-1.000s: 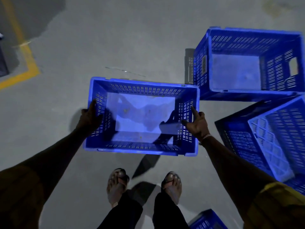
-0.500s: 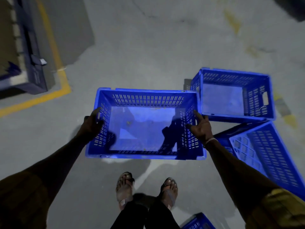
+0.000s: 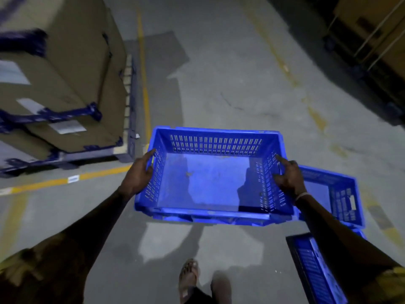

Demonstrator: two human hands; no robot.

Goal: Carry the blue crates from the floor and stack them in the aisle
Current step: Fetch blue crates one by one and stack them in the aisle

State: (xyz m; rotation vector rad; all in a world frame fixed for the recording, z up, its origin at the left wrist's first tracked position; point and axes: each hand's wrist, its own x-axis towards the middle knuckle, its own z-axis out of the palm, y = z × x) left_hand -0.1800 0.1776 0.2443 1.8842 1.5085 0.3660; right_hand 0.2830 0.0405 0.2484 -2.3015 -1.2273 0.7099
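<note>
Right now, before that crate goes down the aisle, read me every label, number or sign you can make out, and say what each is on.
No text is legible in this view.
Pale labels on the cardboard boxes: motion-blurred, unreadable.
White tag on the yellow floor line: too small to read.
Pale patch on the floor crate's end wall: no characters discernible.
Carried crate: no markings visible.

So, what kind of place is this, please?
Probably a warehouse: large cardboard boxes stacked on a pallet, yellow floor lines marking an aisle, and blue crates on bare concrete.
</note>
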